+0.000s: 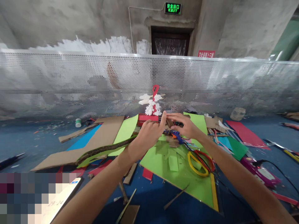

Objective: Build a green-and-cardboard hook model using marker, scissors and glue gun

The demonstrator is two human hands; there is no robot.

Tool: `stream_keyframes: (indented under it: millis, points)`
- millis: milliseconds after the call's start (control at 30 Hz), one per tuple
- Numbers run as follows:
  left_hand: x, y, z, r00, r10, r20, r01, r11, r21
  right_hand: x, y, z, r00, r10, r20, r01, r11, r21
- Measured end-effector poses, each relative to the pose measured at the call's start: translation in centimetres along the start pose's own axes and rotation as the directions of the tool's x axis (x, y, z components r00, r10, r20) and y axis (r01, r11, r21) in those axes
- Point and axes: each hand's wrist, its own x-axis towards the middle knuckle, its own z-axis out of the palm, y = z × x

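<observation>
My left hand (149, 134) is at the middle of the work area with its fingers curled and one finger raised; what it grips, if anything, is hidden. Close by on the right, my right hand (185, 124) bends its thumb and fingers around a small brown cardboard piece (169, 122). Just beyond the hands stands a red paper model (148, 118) with a curled red strip and white flower-like clusters (151, 107). Below my right hand lies a blue glue gun (178, 137) with an orange trigger. Scissors with yellow and red handles (198, 169) rest on a light green sheet (187, 183).
Brown cardboard (105, 133) and a bark-like strip (102, 151) lie at left. A lit phone (63, 199) is at lower left. At right sit a purple device (261, 174) with a black cable and a red sheet (246, 133). A perforated metal barrier (70, 87) stands behind.
</observation>
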Motion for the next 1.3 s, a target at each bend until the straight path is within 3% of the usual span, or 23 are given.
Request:
stream_keyframes:
  millis: [200, 367, 433, 533, 633, 700, 867, 1167, 1300]
  points:
    - [0.2, -0.8, 0.8, 0.999, 0.012, -0.037, -0.012, 1.0, 0.015, -0.2, 0.1, -0.4, 0.995, 0.1, 0.005, -0.1, 0.991, 0.086]
    - [0.5, -4.0, 1.8, 0.977, 0.092, -0.191, -0.107, 0.992, -0.07, -0.4, 1.0, -0.8, 0.98, 0.193, -0.048, -0.183, 0.969, 0.164]
    - [0.5, -5.4, 2.7, 0.939, 0.174, -0.298, -0.215, 0.971, -0.109, -0.3, 1.1, -0.6, 0.97, 0.231, -0.07, -0.215, 0.96, 0.18]
    - [0.4, -7.0, 4.2, 0.834, 0.295, -0.466, -0.385, 0.916, -0.11, -0.1, 0.5, 0.0, 0.963, 0.242, -0.122, -0.226, 0.966, 0.126]
    - [0.2, -7.6, 5.6, 0.73, 0.341, -0.592, -0.476, 0.876, -0.081, 0.0, -0.4, 0.2, 0.974, 0.126, -0.188, -0.124, 0.992, 0.023]
    - [0.0, -7.7, 6.0, 0.703, 0.346, -0.621, -0.493, 0.867, -0.075, 0.0, -1.0, 0.0, 0.976, 0.048, -0.213, -0.052, 0.999, -0.014]
    - [-0.5, -8.0, 6.1, 0.76, 0.369, -0.534, -0.479, 0.875, -0.077, 0.1, -1.8, -0.5, 0.979, -0.004, -0.203, -0.002, 1.0, -0.029]
    - [-0.7, -8.2, 5.8, 0.776, 0.387, -0.497, -0.489, 0.868, -0.088, 0.1, -1.9, -0.6, 0.982, -0.069, -0.176, 0.064, 0.997, -0.035]
    - [-0.5, -8.1, 6.1, 0.806, 0.365, -0.466, -0.467, 0.875, -0.122, 0.2, -2.1, -0.5, 0.983, -0.022, -0.182, 0.02, 1.0, -0.014]
